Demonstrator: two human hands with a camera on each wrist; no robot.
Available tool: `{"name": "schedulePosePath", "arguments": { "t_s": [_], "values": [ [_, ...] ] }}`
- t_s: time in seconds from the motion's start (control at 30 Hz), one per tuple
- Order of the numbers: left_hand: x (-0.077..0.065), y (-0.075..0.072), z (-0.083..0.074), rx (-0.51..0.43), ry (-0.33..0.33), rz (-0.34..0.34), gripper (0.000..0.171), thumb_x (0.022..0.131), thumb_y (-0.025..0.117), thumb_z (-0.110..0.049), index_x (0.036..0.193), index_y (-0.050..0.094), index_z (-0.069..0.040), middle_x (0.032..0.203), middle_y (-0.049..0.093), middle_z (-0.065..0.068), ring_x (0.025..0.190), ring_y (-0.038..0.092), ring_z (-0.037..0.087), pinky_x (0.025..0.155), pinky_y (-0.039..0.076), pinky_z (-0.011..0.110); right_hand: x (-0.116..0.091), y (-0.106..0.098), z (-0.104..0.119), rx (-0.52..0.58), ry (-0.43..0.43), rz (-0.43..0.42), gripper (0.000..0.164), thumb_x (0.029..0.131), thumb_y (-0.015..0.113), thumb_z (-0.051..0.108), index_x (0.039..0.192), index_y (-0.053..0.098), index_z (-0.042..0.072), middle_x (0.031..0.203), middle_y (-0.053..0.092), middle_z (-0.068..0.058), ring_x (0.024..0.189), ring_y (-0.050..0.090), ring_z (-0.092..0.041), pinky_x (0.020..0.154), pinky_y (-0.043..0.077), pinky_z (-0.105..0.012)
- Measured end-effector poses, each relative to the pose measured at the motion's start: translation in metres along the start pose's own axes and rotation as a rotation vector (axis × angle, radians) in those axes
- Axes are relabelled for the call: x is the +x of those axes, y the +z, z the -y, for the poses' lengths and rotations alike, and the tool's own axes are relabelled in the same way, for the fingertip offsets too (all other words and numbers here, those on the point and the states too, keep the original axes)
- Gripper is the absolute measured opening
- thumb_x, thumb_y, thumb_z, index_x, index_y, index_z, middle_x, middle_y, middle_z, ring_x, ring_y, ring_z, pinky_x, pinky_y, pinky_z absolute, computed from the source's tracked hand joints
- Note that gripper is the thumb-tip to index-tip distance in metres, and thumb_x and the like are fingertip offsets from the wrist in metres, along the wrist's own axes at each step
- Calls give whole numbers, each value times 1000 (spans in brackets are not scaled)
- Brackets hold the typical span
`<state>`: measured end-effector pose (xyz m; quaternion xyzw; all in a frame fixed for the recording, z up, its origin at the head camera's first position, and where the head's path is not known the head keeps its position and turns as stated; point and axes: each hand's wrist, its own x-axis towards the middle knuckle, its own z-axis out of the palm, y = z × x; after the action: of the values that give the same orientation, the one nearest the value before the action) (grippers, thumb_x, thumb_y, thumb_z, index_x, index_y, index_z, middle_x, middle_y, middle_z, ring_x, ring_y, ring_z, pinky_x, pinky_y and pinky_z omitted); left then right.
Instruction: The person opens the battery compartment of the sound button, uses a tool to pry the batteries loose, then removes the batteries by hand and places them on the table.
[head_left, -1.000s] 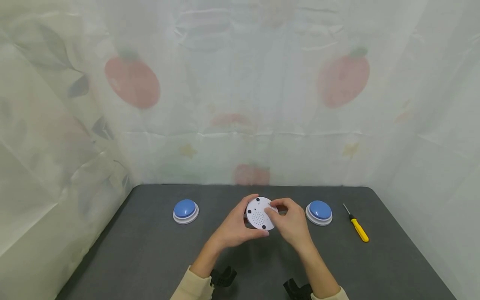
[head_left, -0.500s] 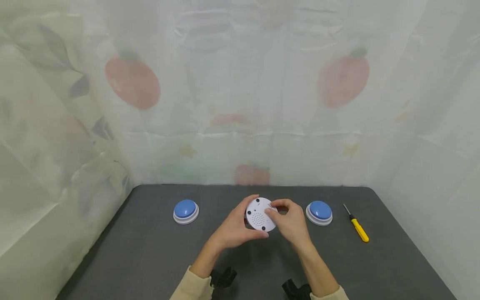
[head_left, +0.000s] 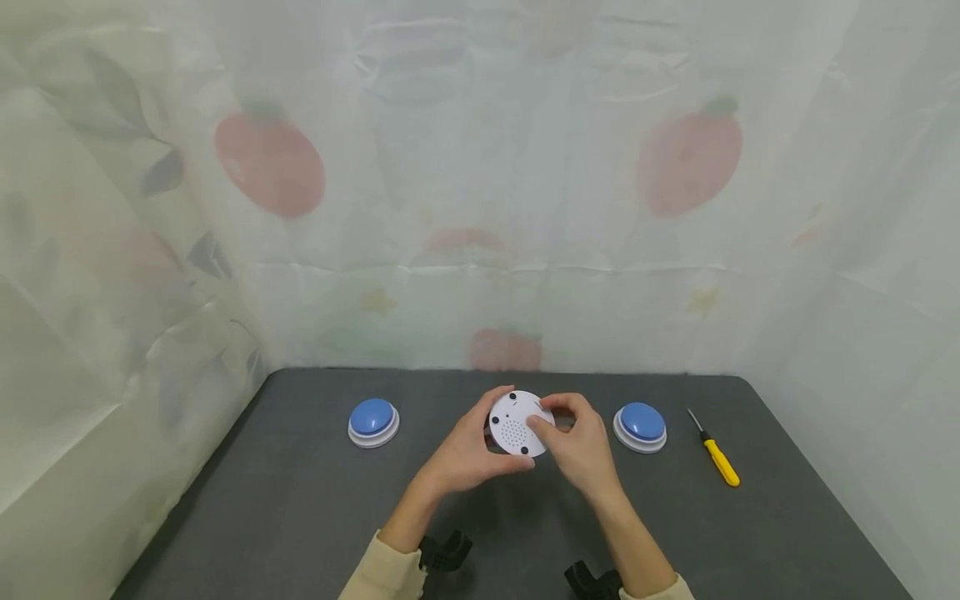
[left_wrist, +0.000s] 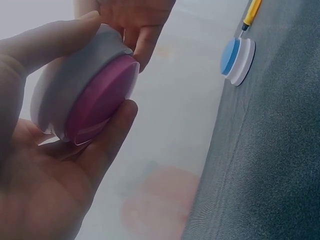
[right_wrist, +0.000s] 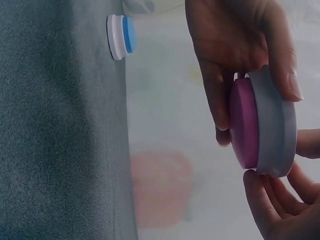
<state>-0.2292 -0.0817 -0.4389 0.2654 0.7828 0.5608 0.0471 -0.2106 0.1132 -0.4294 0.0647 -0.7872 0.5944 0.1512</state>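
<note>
A round push button with a white base (head_left: 517,425) and a pink dome (left_wrist: 102,100) is held above the table, its underside toward the head camera. That underside shows black feet, a patch of small holes and a slot. My left hand (head_left: 465,454) grips the button's rim from the left, thumb on the near side and fingers on the far side. My right hand (head_left: 581,450) pinches the base's right edge, with its thumb on the underside and its index finger near the slot. In the head view the pink dome is hidden.
A blue push button (head_left: 372,421) stands on the dark table (head_left: 300,517) to the left, and another blue button (head_left: 641,427) to the right. A yellow-handled screwdriver (head_left: 721,461) lies farther right. A pale printed curtain (head_left: 480,167) surrounds the table's back and sides.
The held button has shifted very slightly up and left in the head view, with both hands keeping the same hold. Everything else stays practically the same.
</note>
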Motion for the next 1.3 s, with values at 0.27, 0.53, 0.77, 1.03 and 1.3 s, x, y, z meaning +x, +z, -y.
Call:
{"name": "schedulePosePath", "arguments": {
  "t_s": [0.27,0.53,0.77,1.03,1.3],
  "values": [
    [1,-1,1,-7,-11,-2,96,81,88,-26,157,31,-23,134,52,3,104,60,18,84,54,30,-1,3,1,-66,-134,-51,25,83,83,4,105,70,5,107,62,-5,98,62,-20,81,55,-36],
    [0,-5,-3,-5,-13,-15,96,81,88,-27,158,30,-23,135,52,4,105,60,18,83,54,31,-2,6,4,-78,-173,-50,29,84,82,3,110,69,7,96,63,-4,89,60,-18,80,54,-33],
    [-1,-9,-3,-10,-22,9,96,81,88,-26,158,29,-21,132,53,2,106,59,19,85,53,32,2,3,1,20,-120,-41,24,86,81,4,109,72,6,99,70,-7,89,63,-19,79,53,-29],
    [-2,-10,-1,-25,-42,24,96,81,87,-25,157,29,-24,132,53,3,107,57,20,87,52,32,12,-9,2,80,-89,51,21,90,77,2,110,71,3,105,69,-10,94,62,-19,77,53,-23],
    [-3,-12,0,-47,-51,32,95,81,86,-21,157,28,-23,131,53,5,105,58,20,85,53,32,18,-18,4,-14,-52,130,23,92,76,9,115,70,5,109,68,-8,97,62,-21,82,52,-25]
  ]
}}
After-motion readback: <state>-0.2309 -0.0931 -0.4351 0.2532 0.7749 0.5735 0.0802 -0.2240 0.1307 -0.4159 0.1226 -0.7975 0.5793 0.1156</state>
